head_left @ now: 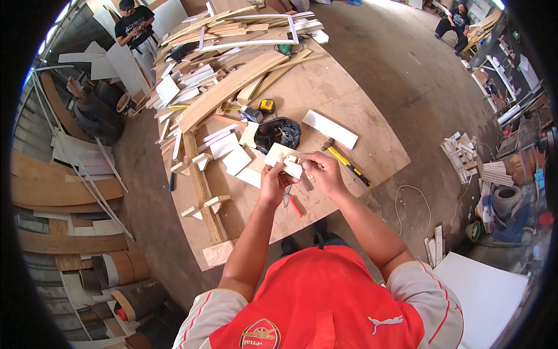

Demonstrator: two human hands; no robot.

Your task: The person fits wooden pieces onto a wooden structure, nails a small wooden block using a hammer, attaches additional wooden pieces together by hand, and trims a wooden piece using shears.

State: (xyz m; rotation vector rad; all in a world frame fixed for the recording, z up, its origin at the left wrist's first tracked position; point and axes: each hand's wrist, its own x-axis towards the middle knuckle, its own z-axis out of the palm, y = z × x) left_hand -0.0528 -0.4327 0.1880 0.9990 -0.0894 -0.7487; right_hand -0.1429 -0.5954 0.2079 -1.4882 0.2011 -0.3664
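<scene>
My left hand [275, 181] is closed on a small pale wooden piece [280, 153], held up over the near part of the wooden table [360, 104]. My right hand [324, 173] is at the right side of the piece, its fingers bent together close to it; whatever they pinch is too small to make out. Just beyond the hands sits a black plastic bag [279, 132]. A hammer [347, 161] with a yellow and black handle lies to the right. Red-handled pliers [293, 203] lie below the hands, partly hidden.
Wood strips [232, 87] are heaped over the table's far left. A yellow tape measure [267, 106] and a white board [330, 129] lie beyond the hands. One person [135, 32] stands at the far left; another person [456, 26] sits at the far right.
</scene>
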